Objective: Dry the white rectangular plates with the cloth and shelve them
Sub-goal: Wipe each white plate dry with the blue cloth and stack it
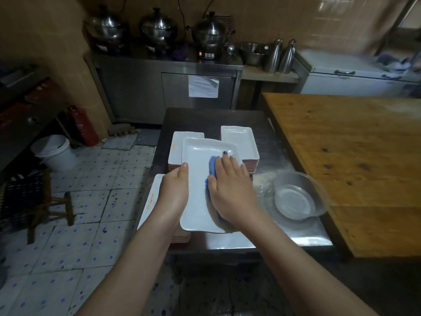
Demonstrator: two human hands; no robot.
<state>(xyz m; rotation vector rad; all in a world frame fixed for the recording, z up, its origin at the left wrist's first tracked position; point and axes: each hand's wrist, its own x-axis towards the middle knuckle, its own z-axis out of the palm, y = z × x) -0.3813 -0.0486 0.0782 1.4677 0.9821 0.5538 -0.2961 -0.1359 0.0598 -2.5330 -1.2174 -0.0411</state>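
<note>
Right hand (230,190) hiding most of blue cloth (213,166), left hand (174,189) gripping plate (198,156)

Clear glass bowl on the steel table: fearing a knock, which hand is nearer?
Right. The right hand presses a blue cloth onto the white rectangular plate left of the clear glass bowl; the left hand grips the plate's left edge.

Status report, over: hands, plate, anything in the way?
Left hand grips plate edge. Right hand presses blue cloth on it. Glass bowl close at right.
</note>
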